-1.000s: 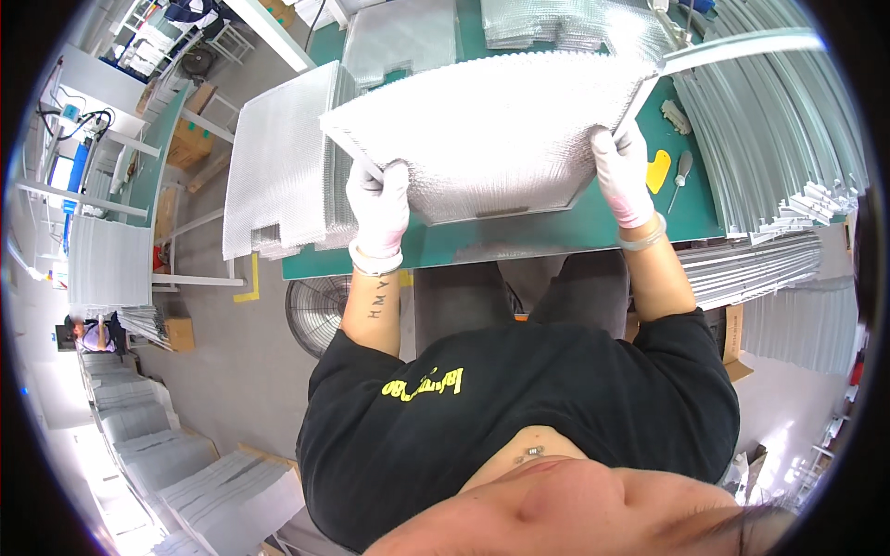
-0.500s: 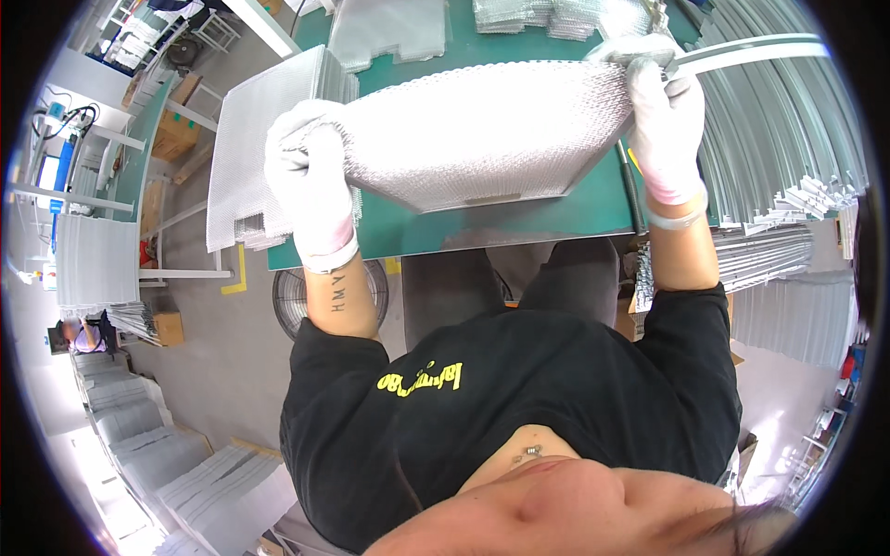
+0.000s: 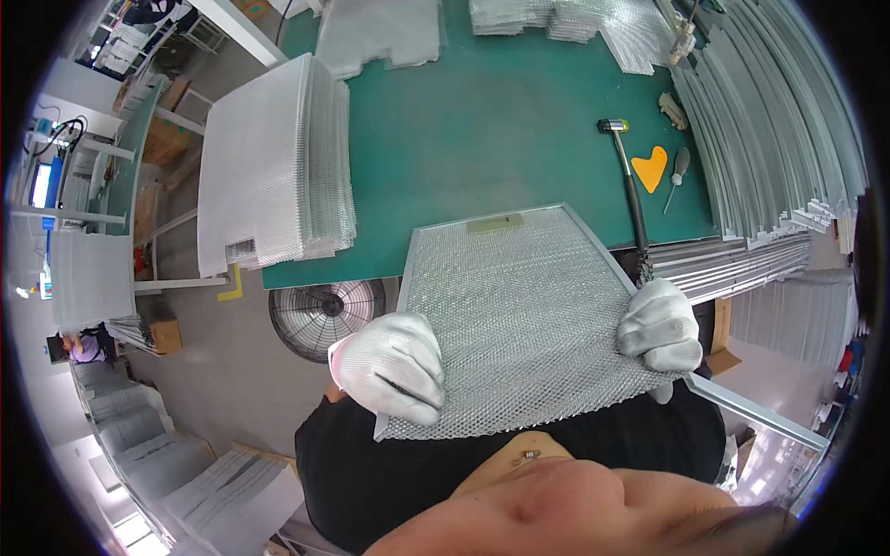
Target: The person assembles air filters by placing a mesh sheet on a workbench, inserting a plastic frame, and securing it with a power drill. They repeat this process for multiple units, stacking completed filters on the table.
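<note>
A silver mesh filter panel (image 3: 519, 315) leans between the table edge and my chest, with a slim metal frame on its far and side edges. Its near mesh edge shows no frame. My left hand (image 3: 389, 366), in a white glove, is closed on the panel's left side near that edge. Gloved too, my right hand (image 3: 660, 329) grips the right side, its thumb underneath. From below the right hand a metal frame bar (image 3: 760, 415) juts out to the right. A small tan plate (image 3: 496, 223) sits at the panel's far edge.
On the green table (image 3: 464, 139) lie a hammer (image 3: 632, 190), an orange heart-shaped piece (image 3: 651, 170) and a screwdriver (image 3: 680, 171). Stacked mesh sheets (image 3: 255, 157) overhang its left edge. Many metal frame strips (image 3: 769, 120) fill the right. A floor fan (image 3: 326, 315) stands below.
Both hands have drawn the panel from above the table toward my body, its unframed edge now nearest me. The frame bar swung from far right to near right. The tools came into view.
</note>
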The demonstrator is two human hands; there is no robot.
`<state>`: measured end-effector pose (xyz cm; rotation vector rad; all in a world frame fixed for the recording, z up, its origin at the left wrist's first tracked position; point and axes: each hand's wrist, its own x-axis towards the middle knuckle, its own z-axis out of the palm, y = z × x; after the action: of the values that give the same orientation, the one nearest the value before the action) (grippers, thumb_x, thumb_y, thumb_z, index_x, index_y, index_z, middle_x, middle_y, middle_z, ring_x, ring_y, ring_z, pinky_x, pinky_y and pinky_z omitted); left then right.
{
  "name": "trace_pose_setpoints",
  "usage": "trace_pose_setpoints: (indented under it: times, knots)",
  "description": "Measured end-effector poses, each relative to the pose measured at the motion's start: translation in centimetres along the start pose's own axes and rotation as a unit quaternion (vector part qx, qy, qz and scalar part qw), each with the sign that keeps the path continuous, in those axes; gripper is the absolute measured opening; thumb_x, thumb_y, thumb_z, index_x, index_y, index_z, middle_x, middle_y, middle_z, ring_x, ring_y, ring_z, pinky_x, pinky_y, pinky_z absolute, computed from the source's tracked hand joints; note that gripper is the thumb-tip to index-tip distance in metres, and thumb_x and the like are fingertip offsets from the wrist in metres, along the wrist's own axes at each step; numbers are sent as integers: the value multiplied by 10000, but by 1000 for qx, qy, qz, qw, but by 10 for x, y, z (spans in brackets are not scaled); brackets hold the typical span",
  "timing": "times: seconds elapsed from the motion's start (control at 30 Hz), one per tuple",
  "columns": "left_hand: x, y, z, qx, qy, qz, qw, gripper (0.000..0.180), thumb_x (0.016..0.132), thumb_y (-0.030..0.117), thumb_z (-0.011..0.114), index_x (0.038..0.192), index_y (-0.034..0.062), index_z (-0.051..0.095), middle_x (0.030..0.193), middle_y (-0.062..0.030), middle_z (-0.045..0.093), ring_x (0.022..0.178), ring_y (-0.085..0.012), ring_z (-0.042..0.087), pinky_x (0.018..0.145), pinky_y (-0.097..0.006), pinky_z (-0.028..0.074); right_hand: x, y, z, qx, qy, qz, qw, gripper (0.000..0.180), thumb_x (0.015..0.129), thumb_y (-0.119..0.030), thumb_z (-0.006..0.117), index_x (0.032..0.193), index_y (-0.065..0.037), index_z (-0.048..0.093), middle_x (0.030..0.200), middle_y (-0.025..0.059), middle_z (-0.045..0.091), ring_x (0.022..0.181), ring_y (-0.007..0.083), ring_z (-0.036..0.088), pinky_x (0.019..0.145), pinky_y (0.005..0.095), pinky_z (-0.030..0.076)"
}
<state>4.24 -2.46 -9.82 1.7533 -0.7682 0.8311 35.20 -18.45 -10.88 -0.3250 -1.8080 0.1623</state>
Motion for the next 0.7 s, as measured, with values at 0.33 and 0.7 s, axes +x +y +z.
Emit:
trace_pose_setpoints:
  times: [0.33, 0.7]
  knots:
    - [-6, -38, -30, -213, -162, -79, 960, 484, 875, 470, 733, 1034, 13, 723, 1012, -159, 678, 909, -333, 645, 814, -454, 511, 4, -3, 17, -78, 79, 64, 992, 330, 1031, -410, 500, 957, -88, 506, 837, 92, 625, 706, 232, 607, 582, 373, 471]
    - [7, -95, -37, 53, -194, -439, 876, 493, 874, 267, 693, 1289, 7, 636, 1281, -175, 638, 1194, -305, 610, 1032, -404, 486, -23, -8, 8, -84, 64, 58, 993, 523, 996, -597, 458, 989, -76, 506, 867, 91, 620, 738, 197, 596, 618, 340, 442]
